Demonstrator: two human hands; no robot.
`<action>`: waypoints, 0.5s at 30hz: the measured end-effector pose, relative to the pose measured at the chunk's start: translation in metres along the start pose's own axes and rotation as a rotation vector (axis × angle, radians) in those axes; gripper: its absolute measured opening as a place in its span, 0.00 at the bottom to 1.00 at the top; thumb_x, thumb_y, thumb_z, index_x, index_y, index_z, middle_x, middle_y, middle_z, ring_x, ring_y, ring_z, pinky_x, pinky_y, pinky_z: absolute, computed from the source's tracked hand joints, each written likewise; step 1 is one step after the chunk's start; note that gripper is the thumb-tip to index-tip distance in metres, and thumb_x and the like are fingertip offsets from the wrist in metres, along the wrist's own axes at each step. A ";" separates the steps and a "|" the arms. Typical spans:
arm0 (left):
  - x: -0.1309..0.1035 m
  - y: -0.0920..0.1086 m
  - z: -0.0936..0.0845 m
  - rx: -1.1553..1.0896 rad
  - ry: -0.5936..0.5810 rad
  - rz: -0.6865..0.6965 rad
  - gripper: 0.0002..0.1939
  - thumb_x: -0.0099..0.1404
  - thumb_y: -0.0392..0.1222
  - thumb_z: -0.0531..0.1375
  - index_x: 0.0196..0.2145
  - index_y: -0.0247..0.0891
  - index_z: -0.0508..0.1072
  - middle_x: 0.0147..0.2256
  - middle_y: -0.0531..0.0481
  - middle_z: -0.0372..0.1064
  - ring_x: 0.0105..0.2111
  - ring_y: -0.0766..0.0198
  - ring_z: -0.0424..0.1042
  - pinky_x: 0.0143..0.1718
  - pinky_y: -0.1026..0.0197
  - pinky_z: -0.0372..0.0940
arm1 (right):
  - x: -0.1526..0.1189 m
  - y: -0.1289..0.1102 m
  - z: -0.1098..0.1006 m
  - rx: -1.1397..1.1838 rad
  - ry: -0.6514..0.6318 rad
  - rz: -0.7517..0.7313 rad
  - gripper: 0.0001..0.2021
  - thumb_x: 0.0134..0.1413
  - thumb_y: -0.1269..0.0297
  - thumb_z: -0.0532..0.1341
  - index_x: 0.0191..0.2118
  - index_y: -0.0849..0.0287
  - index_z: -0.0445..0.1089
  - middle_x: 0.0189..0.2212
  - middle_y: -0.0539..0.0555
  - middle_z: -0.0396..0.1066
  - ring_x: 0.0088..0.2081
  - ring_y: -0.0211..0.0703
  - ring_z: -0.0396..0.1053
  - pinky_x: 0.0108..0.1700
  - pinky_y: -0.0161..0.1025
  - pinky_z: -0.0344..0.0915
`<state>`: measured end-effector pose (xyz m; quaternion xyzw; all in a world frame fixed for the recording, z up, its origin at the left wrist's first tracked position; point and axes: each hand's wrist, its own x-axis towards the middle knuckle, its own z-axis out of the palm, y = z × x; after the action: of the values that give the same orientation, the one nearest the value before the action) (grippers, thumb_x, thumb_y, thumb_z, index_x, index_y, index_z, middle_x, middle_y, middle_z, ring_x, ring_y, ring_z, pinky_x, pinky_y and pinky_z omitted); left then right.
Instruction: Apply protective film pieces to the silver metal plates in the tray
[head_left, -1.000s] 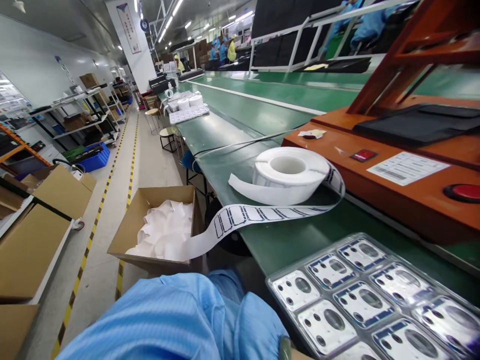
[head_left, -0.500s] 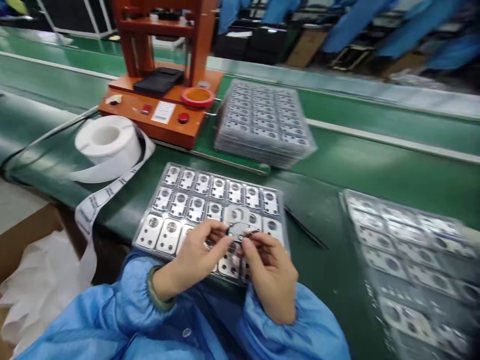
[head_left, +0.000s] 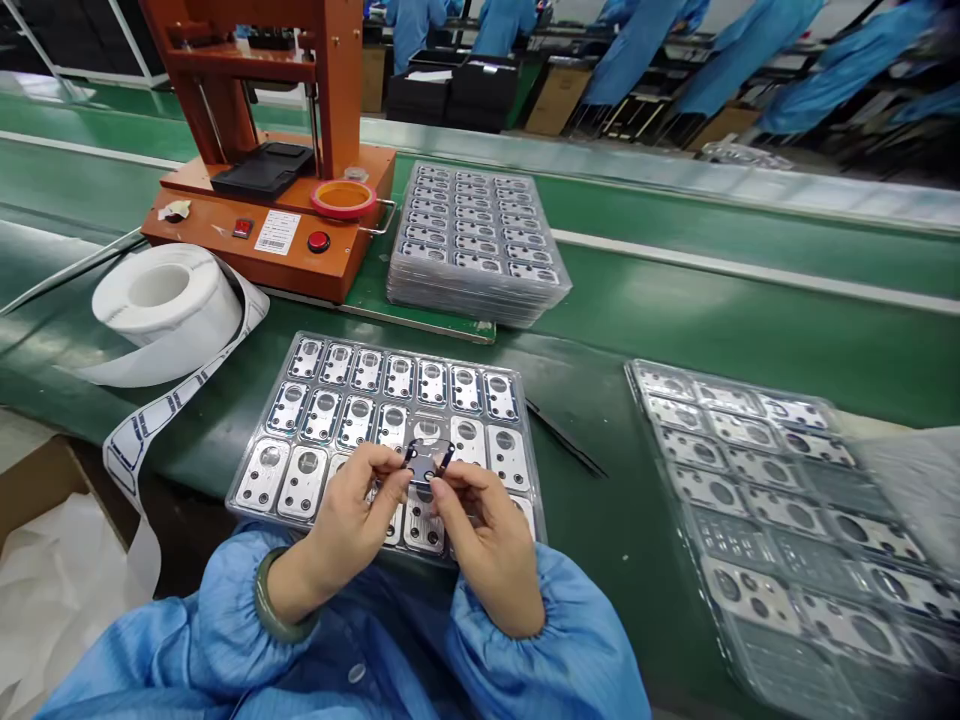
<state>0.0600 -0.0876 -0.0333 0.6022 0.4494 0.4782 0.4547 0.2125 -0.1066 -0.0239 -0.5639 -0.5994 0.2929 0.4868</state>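
Observation:
Between my left hand (head_left: 358, 515) and my right hand (head_left: 491, 540) is a small metal plate (head_left: 429, 464) with dark strips along its edges. Each hand pinches one side of it between thumb and fingers. Whether the strips are a separate adhesive piece, I cannot tell. Beneath lies a clear plastic tray (head_left: 234, 494) holding rows of silver plates with round windows and small holes. The two upper rows show dark outlines round their plates; most of the front row looks plain. My hands hide part of that row.
Black tweezers (head_left: 566, 440) lie right of the tray. A white label roll (head_left: 169, 300) trails its strip leftward into a carton (head_left: 45, 480). Behind stand an orange press (head_left: 247, 240) and stacked trays (head_left: 480, 285). Another, partly filled tray (head_left: 727, 540) lies right. Blue-clothed people (head_left: 630, 50) are beyond.
The camera view has turned, so everything sits further left and looks sharper. Both hands still hold the small plate, whose dark side strips now show more plainly.

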 end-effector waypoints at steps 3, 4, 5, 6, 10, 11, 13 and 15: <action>0.001 0.000 0.000 -0.040 0.005 0.041 0.15 0.67 0.39 0.55 0.51 0.41 0.59 0.30 0.54 0.63 0.28 0.69 0.67 0.32 0.65 0.64 | 0.000 -0.001 0.001 -0.003 0.022 -0.016 0.05 0.58 0.66 0.59 0.40 0.56 0.67 0.29 0.51 0.71 0.27 0.38 0.72 0.30 0.36 0.71; 0.002 0.000 0.000 -0.057 0.005 0.041 0.20 0.67 0.39 0.55 0.55 0.42 0.55 0.30 0.54 0.62 0.27 0.70 0.66 0.31 0.66 0.64 | -0.001 -0.001 0.001 -0.005 0.037 -0.023 0.05 0.58 0.66 0.59 0.40 0.56 0.67 0.29 0.51 0.71 0.27 0.39 0.72 0.31 0.36 0.71; 0.002 0.001 0.000 -0.067 0.004 0.032 0.23 0.67 0.38 0.55 0.57 0.43 0.52 0.30 0.55 0.61 0.27 0.70 0.66 0.31 0.66 0.63 | -0.001 -0.001 0.001 -0.006 0.048 -0.027 0.05 0.58 0.66 0.59 0.40 0.56 0.67 0.29 0.51 0.71 0.27 0.39 0.72 0.31 0.37 0.71; 0.003 0.002 0.000 -0.071 -0.002 0.015 0.25 0.66 0.38 0.56 0.58 0.43 0.52 0.29 0.55 0.61 0.27 0.70 0.65 0.30 0.66 0.63 | -0.001 0.000 0.001 -0.006 0.058 -0.026 0.05 0.58 0.66 0.59 0.40 0.56 0.67 0.29 0.51 0.72 0.28 0.39 0.72 0.31 0.37 0.71; 0.006 0.006 -0.001 -0.075 -0.046 -0.038 0.20 0.66 0.39 0.56 0.54 0.40 0.58 0.29 0.56 0.61 0.26 0.71 0.66 0.30 0.67 0.63 | -0.002 0.000 0.002 0.011 0.058 -0.012 0.05 0.58 0.66 0.59 0.40 0.56 0.67 0.29 0.49 0.71 0.26 0.37 0.71 0.31 0.36 0.70; 0.006 0.007 -0.001 -0.085 -0.050 -0.042 0.18 0.66 0.39 0.56 0.53 0.40 0.59 0.29 0.56 0.61 0.26 0.71 0.66 0.30 0.67 0.63 | -0.001 0.000 0.002 0.014 0.053 -0.010 0.05 0.58 0.66 0.59 0.40 0.56 0.67 0.29 0.49 0.71 0.26 0.37 0.71 0.30 0.36 0.70; 0.006 0.007 -0.002 -0.103 -0.051 -0.054 0.16 0.66 0.40 0.56 0.51 0.40 0.60 0.30 0.55 0.62 0.26 0.71 0.67 0.30 0.67 0.64 | -0.001 -0.001 0.002 0.014 0.037 -0.010 0.04 0.58 0.66 0.59 0.40 0.56 0.67 0.28 0.49 0.70 0.26 0.37 0.71 0.30 0.36 0.70; 0.005 0.008 -0.002 -0.108 -0.046 -0.065 0.14 0.67 0.41 0.55 0.49 0.39 0.61 0.29 0.56 0.62 0.26 0.71 0.68 0.30 0.67 0.65 | 0.000 -0.002 0.002 0.008 0.019 -0.018 0.05 0.59 0.66 0.58 0.41 0.56 0.67 0.28 0.49 0.71 0.26 0.37 0.71 0.30 0.36 0.70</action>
<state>0.0593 -0.0837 -0.0247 0.5727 0.4319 0.4729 0.5118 0.2098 -0.1065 -0.0230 -0.5592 -0.5985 0.2859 0.4974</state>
